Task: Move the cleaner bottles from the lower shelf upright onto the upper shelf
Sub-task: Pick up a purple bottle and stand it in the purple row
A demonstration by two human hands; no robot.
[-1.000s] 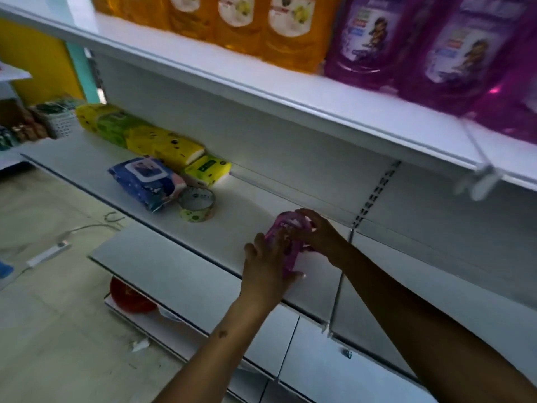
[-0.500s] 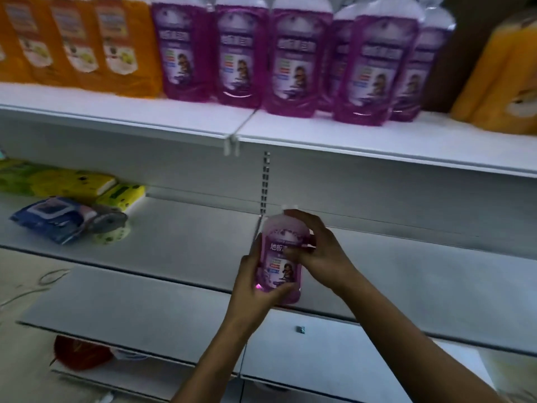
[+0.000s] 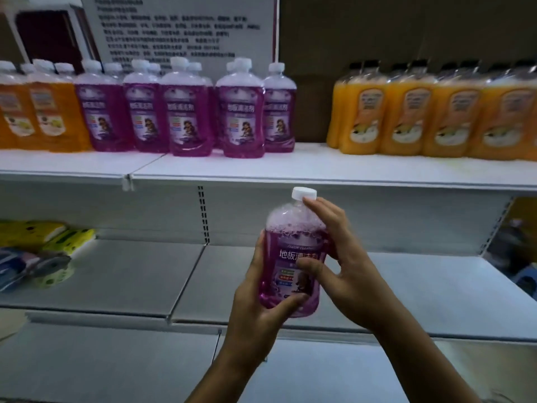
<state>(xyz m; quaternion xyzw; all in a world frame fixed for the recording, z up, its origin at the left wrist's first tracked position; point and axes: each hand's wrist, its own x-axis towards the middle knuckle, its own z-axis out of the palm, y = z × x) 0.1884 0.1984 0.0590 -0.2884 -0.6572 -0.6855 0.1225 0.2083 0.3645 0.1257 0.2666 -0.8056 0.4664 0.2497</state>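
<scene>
Raised higher, purple bottle (image 3: 293, 257) gripped by both hands (image 3: 345, 271) (label partly hidden by thumb).

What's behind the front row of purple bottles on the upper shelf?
More white caps show behind the front purple bottles on the upper shelf, so at least a second row stands there. Their bodies are covered, so their count and any free space behind cannot be seen.

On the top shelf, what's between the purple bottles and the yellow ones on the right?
Nothing: in the head view, bare white shelf separates the purple bottles from the yellow bottles, with brown backing behind the gap.
</scene>
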